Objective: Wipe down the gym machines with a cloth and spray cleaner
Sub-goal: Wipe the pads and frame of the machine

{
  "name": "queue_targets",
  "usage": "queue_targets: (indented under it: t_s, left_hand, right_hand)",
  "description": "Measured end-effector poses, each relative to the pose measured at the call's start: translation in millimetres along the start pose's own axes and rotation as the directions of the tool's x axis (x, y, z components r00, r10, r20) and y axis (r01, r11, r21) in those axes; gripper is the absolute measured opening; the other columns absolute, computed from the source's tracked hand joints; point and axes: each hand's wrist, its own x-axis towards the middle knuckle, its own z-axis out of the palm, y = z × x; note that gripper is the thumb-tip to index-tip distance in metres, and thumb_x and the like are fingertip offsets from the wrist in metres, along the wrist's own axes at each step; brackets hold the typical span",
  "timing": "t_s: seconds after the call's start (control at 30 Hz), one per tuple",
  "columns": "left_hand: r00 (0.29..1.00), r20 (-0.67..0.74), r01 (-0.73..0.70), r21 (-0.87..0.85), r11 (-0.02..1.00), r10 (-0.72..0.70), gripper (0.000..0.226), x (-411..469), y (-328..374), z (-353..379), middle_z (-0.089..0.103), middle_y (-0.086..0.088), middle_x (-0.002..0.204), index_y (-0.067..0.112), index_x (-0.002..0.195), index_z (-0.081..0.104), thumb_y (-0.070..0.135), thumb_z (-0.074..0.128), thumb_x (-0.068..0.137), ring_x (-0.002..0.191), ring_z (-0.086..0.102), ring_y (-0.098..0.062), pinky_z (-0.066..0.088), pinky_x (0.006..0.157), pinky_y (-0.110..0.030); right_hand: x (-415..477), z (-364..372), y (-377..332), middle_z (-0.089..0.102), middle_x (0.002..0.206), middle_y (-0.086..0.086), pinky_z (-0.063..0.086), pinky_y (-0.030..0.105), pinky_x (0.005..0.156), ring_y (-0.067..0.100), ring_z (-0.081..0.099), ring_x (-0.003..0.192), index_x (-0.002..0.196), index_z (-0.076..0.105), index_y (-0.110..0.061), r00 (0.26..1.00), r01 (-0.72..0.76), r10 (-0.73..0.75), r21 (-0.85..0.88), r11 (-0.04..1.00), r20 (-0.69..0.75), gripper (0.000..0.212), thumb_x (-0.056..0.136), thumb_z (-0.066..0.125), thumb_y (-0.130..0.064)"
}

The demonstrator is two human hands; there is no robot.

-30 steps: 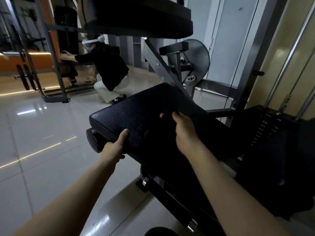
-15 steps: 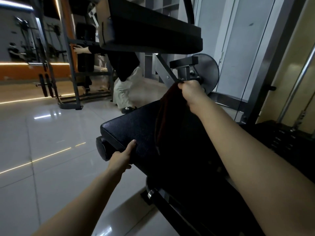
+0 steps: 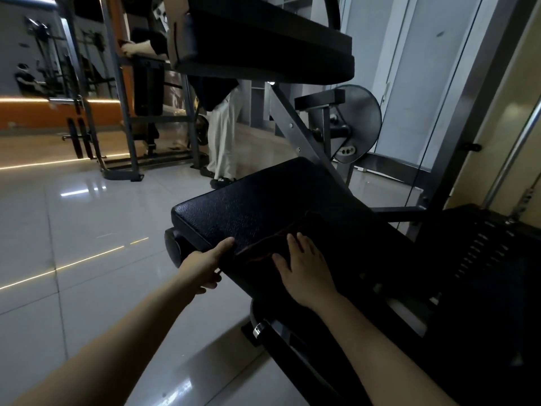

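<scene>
cloth (image 3: 279, 240), dark and creased, lies flat on the near half of the black seat pad (image 3: 263, 200) of a gym machine, pinned under the right hand (image 3: 304, 269), whose fingers are straight and spread, palm down on the fabric. the left hand (image 3: 205, 265) grips the pad's near-left edge, thumb on top and fingers curled underneath.

the seat pad sits on a grey steel frame (image 3: 295, 133). a second black pad, the upper pad (image 3: 263, 45), juts overhead, above and beyond it. to the right a black weight stack (image 3: 483, 253) stands just beside the seat, with a chrome guide rod (image 3: 512, 159) rising behind it. a round grey disc (image 3: 361, 124) is mounted on the frame past the seat pad's far end.

across the glossy tiled floor (image 3: 73, 230), a second person (image 3: 224, 136) in a dark top and pale trousers stands at a grey rack (image 3: 124, 112), one hand on its bar, the body partly hidden by the upper pad. weight plates (image 3: 77, 139) on a bar stand near an orange wall (image 3: 29, 112) at far left.
</scene>
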Motion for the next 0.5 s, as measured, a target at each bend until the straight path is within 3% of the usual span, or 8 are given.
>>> queue_targets:
  t_s: [0.07,0.13,0.23,0.33,0.5]
  left_hand:
    - [0.997,-0.054,-0.05,0.004,0.999,0.05,0.08,2,2,-7,0.068,-0.01,0.11,0.008,0.121,0.056,0.075,0.067,0.079,0.098,0.066,-0.029,0.05,0.081,-0.037]
    - [0.956,-0.233,-0.189,-0.024,0.982,0.179,0.085,12,6,-21,0.064,-0.007,0.117,0.011,0.127,0.049,0.075,0.072,0.076,0.101,0.065,-0.025,0.055,0.082,-0.039]
    - [0.813,-0.458,-0.329,0.149,0.933,0.36,0.087,36,20,-42,0.046,-0.018,0.145,0.008,0.15,0.037,0.067,0.057,0.09,0.132,0.049,-0.035,0.044,0.109,-0.053]
    - [0.803,-0.395,-0.378,0.241,0.894,0.446,0.071,61,34,-41,0.039,-0.017,0.152,0.01,0.153,0.038,0.059,0.04,0.103,0.143,0.037,-0.034,0.029,0.12,-0.053]
    - [0.838,-0.298,-0.398,0.241,0.885,0.458,0.073,79,42,-41,0.043,-0.014,0.141,0.009,0.147,0.043,0.065,0.029,0.103,0.135,0.04,-0.032,0.032,0.117,-0.055]
  right_hand:
    - [-3,6,0,0.005,0.168,0.014,0.005,0.039,0.125,0.025,0.001,0.155,0.16,0.009,-0.007,0.999,-0.051,0.052,-0.089,0.995,0.008,0.076,0.104,0.028,-0.055]
    - [-4,7,-6,0.003,0.167,0.02,0.006,0.042,0.126,0.03,0.002,0.155,0.159,0.008,-0.003,0.995,-0.083,0.089,-0.142,0.986,0.037,0.08,0.103,0.029,-0.055]
    - [-2,7,-16,0.004,0.165,0.025,0.009,0.047,0.125,0.036,0.002,0.154,0.157,0.009,0.002,0.994,-0.048,0.066,-0.204,0.978,0.084,0.077,0.104,0.03,-0.049]
    - [17,12,-29,0.009,0.163,0.026,0.011,0.049,0.124,0.037,0.005,0.153,0.155,0.014,0.007,0.998,0.027,-0.013,-0.223,0.974,0.062,0.073,0.102,0.033,-0.04]
    - [92,38,-70,0.03,0.157,0.029,0.021,0.05,0.121,0.039,0.028,0.148,0.15,0.034,0.006,0.977,0.182,-0.201,-0.196,0.964,-0.077,0.067,0.098,0.034,-0.038]
